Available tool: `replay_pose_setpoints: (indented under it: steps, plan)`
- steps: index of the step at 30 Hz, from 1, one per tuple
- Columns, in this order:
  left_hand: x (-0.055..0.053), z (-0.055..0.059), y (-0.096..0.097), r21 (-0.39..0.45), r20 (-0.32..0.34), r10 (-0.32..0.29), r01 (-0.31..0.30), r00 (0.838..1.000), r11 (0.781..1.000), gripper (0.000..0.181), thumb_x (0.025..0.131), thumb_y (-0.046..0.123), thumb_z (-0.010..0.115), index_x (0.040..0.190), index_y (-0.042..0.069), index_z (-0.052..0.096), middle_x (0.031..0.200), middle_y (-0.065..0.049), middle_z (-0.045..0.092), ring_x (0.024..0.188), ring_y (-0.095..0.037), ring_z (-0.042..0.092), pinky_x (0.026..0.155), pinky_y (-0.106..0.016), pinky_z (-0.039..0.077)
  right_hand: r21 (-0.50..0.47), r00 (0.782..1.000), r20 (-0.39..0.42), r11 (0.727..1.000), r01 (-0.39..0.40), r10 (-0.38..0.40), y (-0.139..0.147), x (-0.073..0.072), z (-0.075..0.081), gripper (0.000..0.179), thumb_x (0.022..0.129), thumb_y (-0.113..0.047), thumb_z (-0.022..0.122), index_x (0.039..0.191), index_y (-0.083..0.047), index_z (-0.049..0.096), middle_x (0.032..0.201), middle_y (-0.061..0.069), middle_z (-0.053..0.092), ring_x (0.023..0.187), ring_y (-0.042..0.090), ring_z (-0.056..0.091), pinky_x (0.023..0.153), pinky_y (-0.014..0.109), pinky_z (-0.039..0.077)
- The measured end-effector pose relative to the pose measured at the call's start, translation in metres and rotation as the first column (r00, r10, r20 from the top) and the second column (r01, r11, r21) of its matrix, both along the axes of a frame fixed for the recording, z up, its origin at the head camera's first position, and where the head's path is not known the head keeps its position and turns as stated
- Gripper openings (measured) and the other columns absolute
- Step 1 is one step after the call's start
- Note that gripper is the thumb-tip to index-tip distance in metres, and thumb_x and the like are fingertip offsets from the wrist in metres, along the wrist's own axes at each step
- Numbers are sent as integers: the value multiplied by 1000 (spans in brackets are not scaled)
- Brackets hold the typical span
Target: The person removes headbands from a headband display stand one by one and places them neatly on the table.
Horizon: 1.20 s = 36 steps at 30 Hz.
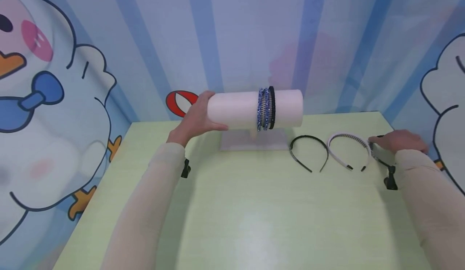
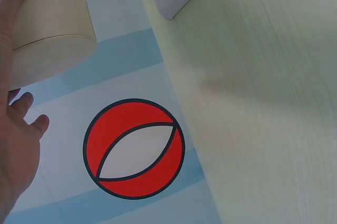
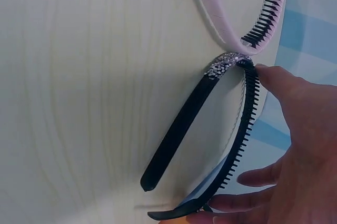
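Note:
A white cylindrical headband display stand point(image 1: 232, 110) lies horizontally on a short post above a flat base point(image 1: 239, 141). My left hand point(image 1: 194, 118) grips its left end, thumb low at the front; the left wrist view shows the cylinder's end point(image 2: 52, 56) under my fingers. Two glittery blue headbands point(image 1: 262, 108) and a black headband point(image 1: 272, 107) circle the cylinder right of its middle. At the far right my right hand point(image 1: 405, 141) holds a black headband with a sparkling section point(image 3: 226, 66), thumb at one side and fingers near an end tip.
A dark headband point(image 1: 308, 137) and a pale pink headband point(image 1: 346, 136) lie on the light wooden table point(image 1: 254, 205), between the stand and my right hand. The pink one touches or nearly touches the held headband. A blue striped cartoon backdrop point(image 1: 239, 36) rises behind the table.

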State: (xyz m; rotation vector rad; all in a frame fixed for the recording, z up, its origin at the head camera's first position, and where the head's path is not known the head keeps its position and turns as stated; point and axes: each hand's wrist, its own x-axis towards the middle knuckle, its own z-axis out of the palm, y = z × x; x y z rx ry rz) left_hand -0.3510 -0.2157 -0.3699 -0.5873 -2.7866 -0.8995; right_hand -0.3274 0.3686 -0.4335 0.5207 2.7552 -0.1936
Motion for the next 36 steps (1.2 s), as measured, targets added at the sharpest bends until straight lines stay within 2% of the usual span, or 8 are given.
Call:
replay_pose_setpoints:
  steps: [5,12,17,23,27,30,33,36]
  plan:
    - [0,-1,1,-2,1,3,-3,1000,1000,107,67,53,89,149,16,31,144,-1,41,125,-22,44,91,-46,53,-4,1000,21,1000,-10,10,0,3,0,116,86,-84,33,120,25,48,104,40,49,80,39,55,62,46,46]
    - [2,0,2,-3,3,3,-3,1000,1000,105,67,51,90,148,17,32,142,-1,42,124,-22,44,90,-46,53,-30,998,56,999,-9,11,5,1,-3,123,84,-86,30,130,27,39,119,47,42,97,51,53,71,54,46]
    - [2,0,2,-9,1,0,0,1000,1000,106,67,51,90,149,16,31,143,-1,41,124,-22,44,91,-46,53,-23,999,24,999,-37,37,10,-3,-1,129,80,-92,21,129,26,42,121,49,42,100,54,52,75,59,46]
    - [-1,1,1,-8,-5,3,-3,1000,1000,106,67,51,90,149,17,32,143,-1,41,125,-23,44,91,-47,52,-71,995,-9,993,-96,95,2,-8,19,136,77,-95,17,135,26,37,135,51,30,114,64,44,85,68,44]
    - [-1,2,1,-8,5,1,-1,1000,1000,105,68,51,90,149,16,32,144,-2,41,124,-24,44,91,-48,53,-139,986,-38,977,-165,161,-11,-7,34,129,82,-90,21,137,25,36,132,49,37,91,49,58,69,53,48]
    - [0,2,1,-8,11,4,-4,1000,1000,105,68,50,90,149,16,32,144,-2,41,124,-24,45,91,-49,53,-172,983,-45,968,-181,176,-22,-6,44,125,85,-88,23,139,25,33,127,47,41,82,42,58,68,52,47]
    - [0,1,2,-10,9,6,-6,1000,1000,106,67,51,90,149,16,31,143,-2,41,123,-24,45,90,-48,53,-200,983,-35,962,-185,182,-32,-5,53,127,84,-88,24,141,25,30,133,46,39,93,48,57,76,58,48]
    - [0,1,2,-11,4,7,-7,1000,1000,106,67,52,90,148,16,31,143,-2,42,123,-23,45,90,-47,53,-211,977,-58,954,-212,204,-41,-6,60,126,84,-88,26,141,25,29,142,49,23,115,59,47,88,66,43]
